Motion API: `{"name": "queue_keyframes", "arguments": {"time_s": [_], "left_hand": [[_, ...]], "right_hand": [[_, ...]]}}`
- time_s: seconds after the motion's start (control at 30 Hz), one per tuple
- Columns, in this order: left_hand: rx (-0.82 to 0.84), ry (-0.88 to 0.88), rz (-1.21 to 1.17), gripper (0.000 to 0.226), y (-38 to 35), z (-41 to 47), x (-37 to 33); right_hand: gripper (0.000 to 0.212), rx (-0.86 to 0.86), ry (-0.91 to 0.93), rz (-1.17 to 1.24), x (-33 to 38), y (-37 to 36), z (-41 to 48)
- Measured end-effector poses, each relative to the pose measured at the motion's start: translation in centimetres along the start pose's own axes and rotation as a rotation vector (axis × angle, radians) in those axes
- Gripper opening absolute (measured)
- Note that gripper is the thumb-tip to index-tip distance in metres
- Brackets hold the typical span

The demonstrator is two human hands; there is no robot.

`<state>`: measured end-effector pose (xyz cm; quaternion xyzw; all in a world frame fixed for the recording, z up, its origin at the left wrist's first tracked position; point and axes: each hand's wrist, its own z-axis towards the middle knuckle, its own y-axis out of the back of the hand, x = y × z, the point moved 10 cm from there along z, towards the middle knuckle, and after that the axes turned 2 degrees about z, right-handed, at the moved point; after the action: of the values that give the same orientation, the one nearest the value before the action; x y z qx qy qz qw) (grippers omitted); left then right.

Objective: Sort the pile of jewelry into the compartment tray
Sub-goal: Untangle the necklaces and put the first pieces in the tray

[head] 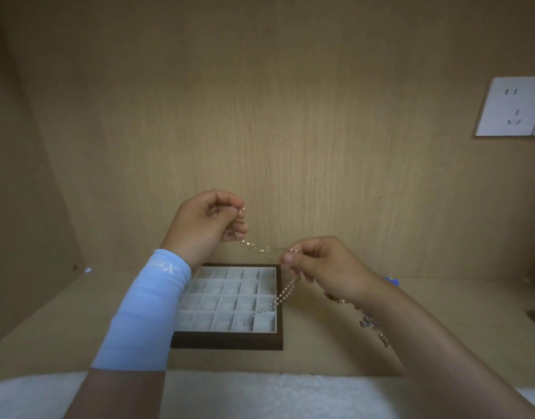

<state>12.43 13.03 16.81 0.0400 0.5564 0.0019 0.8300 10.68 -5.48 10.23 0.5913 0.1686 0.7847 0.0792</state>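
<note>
Aloft, left hand [204, 226] pinches gold chain [255, 246] — right hand [323, 267] pinches pearl strand [283, 294].

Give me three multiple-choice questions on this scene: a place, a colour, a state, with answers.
1. Where does the jewelry pile lie? A) inside the tray B) right of the tray C) left of the tray
2. What colour is the left sleeve? A) light blue B) red C) black
3. What are the hands doing? A) lying flat B) gripping the tray C) both pinching the necklace
Answers: 1 B, it lies past the tray's right edge; 2 A, pale blue fabric; 3 C, left hand and right hand each pinch it.
</note>
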Motion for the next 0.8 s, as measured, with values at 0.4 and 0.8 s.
{"name": "queue_keyframes", "arguments": {"time_s": [0.4, 0.8], "left_hand": [[0.391, 0.28, 0.872, 0.024, -1.1, -0.8, 8.6], [0.506, 0.073, 0.337, 0.01, -9.6, -2.3, 4.8]], "right_hand": [[0.031, -0.112, 0.208, -0.253, 4.0, 2.4, -0.3], [0.025, -0.097, 0.179, -0.248, 5.0, 2.6, -0.8]]}}
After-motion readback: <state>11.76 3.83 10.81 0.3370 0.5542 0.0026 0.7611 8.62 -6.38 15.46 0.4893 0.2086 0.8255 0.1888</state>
